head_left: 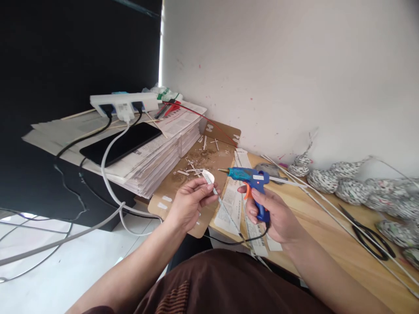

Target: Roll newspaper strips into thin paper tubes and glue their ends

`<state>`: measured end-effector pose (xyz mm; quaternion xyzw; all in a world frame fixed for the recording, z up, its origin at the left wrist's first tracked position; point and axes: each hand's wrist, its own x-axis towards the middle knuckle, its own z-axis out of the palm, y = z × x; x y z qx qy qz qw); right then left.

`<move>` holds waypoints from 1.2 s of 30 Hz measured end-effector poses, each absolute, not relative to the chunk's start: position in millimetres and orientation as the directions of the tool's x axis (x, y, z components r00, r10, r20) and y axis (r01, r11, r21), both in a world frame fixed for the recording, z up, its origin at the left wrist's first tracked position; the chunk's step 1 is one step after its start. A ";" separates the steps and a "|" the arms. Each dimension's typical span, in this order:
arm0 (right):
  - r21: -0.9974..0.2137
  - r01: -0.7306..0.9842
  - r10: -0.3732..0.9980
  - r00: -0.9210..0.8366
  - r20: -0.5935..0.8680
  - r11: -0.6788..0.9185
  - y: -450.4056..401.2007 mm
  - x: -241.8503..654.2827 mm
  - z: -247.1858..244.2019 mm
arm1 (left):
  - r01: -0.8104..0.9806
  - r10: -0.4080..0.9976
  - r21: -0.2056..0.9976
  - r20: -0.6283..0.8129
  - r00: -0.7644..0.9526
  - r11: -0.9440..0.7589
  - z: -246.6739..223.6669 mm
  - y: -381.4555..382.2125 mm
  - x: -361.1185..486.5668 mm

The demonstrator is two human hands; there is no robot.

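My left hand point(193, 203) pinches the upper end of a thin rolled paper strip point(228, 212), whose white tip stands up above the fingers. The strip slants down to the right toward the table's front edge. My right hand point(270, 211) is wrapped round the handle of a blue glue gun point(250, 176) with an orange trigger. The gun's nozzle points left, a little to the right of the white tip and apart from it. A glue stick point(288, 181) juts from the back of the gun. Flat printed paper strips point(231, 205) lie on the table beneath.
A newspaper stack point(157, 170) at the left bears a phone point(121, 144) and a power strip point(124, 104) with trailing cables. Paper scraps lie on cardboard point(180, 196). Black scissors point(369, 237), long paper rods point(343, 220) and woven paper pieces point(352, 189) are at the right.
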<state>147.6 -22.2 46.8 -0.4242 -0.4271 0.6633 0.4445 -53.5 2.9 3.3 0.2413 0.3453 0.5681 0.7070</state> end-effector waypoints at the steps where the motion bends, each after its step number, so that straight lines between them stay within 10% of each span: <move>1: -0.949 -0.222 0.958 -0.230 -0.171 -0.223 -25.0 147.9 46.7 | -0.629 0.970 0.741 -0.211 0.118 0.238 3.8 2.6 -52.4; 21: -0.906 0.419 0.984 -0.176 -0.020 0.057 -49.0 145.2 49.4 | -0.632 0.990 0.763 -0.095 0.100 0.137 10.0 -0.4 -44.1; 36: -0.802 0.571 0.979 -0.186 0.085 0.178 -49.8 145.0 48.9 | -0.622 0.989 0.768 -0.114 0.099 0.151 10.9 -2.3 -45.2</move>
